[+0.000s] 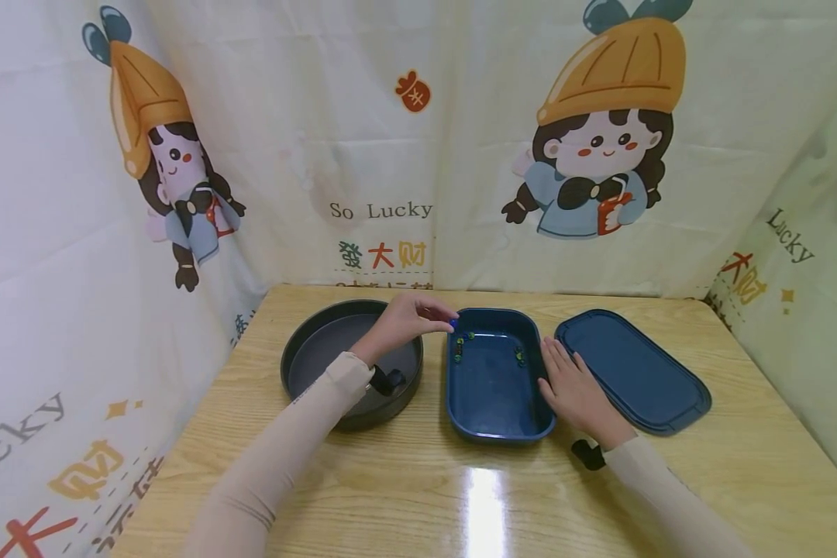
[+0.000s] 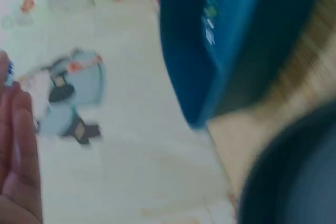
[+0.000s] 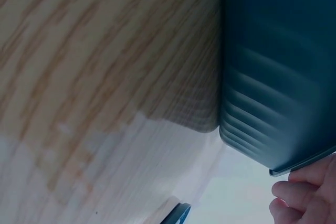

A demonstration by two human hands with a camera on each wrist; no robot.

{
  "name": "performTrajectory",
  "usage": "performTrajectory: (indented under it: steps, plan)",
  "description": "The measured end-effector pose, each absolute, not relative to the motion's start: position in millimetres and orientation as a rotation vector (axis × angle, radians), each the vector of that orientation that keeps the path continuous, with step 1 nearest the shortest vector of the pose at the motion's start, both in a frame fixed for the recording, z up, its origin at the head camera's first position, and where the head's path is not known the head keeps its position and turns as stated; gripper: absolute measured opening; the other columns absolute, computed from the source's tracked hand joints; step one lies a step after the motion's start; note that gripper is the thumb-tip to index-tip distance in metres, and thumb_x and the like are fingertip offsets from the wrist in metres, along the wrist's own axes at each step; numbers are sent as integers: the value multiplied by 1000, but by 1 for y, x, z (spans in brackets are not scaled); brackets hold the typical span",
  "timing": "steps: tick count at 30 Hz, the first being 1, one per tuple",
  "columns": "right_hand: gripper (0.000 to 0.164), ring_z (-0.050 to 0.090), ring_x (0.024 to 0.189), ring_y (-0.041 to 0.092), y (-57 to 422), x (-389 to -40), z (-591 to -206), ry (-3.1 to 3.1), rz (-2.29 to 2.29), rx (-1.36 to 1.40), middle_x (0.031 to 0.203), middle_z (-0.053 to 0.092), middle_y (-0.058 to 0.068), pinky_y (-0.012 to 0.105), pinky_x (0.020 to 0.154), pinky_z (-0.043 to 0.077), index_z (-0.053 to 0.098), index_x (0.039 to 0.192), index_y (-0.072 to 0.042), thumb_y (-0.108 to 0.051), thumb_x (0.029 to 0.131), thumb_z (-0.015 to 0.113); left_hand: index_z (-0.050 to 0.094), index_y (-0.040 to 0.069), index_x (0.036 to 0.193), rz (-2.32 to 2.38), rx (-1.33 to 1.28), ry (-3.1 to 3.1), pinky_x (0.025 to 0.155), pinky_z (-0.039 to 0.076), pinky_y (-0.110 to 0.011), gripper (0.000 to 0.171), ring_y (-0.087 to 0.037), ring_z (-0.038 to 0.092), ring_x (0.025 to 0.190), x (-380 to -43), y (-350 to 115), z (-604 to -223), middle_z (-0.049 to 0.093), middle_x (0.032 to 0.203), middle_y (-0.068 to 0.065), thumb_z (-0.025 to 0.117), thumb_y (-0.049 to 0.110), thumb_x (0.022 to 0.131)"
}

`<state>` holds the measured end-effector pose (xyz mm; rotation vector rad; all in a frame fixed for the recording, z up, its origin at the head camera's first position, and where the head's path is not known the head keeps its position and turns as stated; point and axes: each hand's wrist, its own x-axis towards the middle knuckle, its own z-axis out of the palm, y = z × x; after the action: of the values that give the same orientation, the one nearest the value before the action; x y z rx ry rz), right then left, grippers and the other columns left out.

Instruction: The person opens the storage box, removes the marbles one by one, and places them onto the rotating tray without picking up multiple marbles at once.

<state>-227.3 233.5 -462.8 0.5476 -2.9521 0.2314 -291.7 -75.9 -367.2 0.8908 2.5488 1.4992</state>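
Observation:
A small blue marble (image 1: 453,323) is pinched between the thumb and fingertips of my left hand (image 1: 415,316), at the far left corner of the blue rectangular container (image 1: 495,395). Blurred in the left wrist view, the same hand (image 2: 20,156) shows at the left edge with a bit of blue at its fingertips. Inside the container, several green and dark marbles (image 1: 459,350) lie along the left wall, and a few more marbles (image 1: 519,356) are near the right wall. My right hand (image 1: 573,387) rests with extended fingers against the container's right rim.
A round dark pan (image 1: 314,372) stands left of the container, beneath my left forearm. To the right, a flat blue lid (image 1: 635,368) lies on the wooden table (image 1: 390,496), close to my right hand. A printed curtain (image 1: 474,194) hangs behind the table and along its sides.

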Motion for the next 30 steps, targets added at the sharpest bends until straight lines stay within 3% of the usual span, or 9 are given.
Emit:
performTrajectory:
  steps: [11,17,30]
  plan:
    - [62,23,141,40,233,-227,-460,-2980,244,534,152,23,24,60,110,20,22,145,7,-22,96,46,74,10,92,1369,682,2703,75,54,-28,15,-13,68,80,-334,-136,-414,74,91,-7,75,16,78]
    - [63,24,140,40,234,-228,-463,-2985,241,536,152,24,25,60,110,20,22,145,7,-23,96,46,75,10,87,1263,706,2766,71,53,-26,13,-10,67,73,-346,-160,-442,74,82,-3,77,17,77]
    - [62,27,139,41,232,-226,-463,-2945,260,544,151,27,26,60,109,22,25,144,8,-21,95,48,76,9,88,1058,524,2860,70,51,-26,13,-11,65,74,-368,-175,-464,74,85,-5,76,16,78]
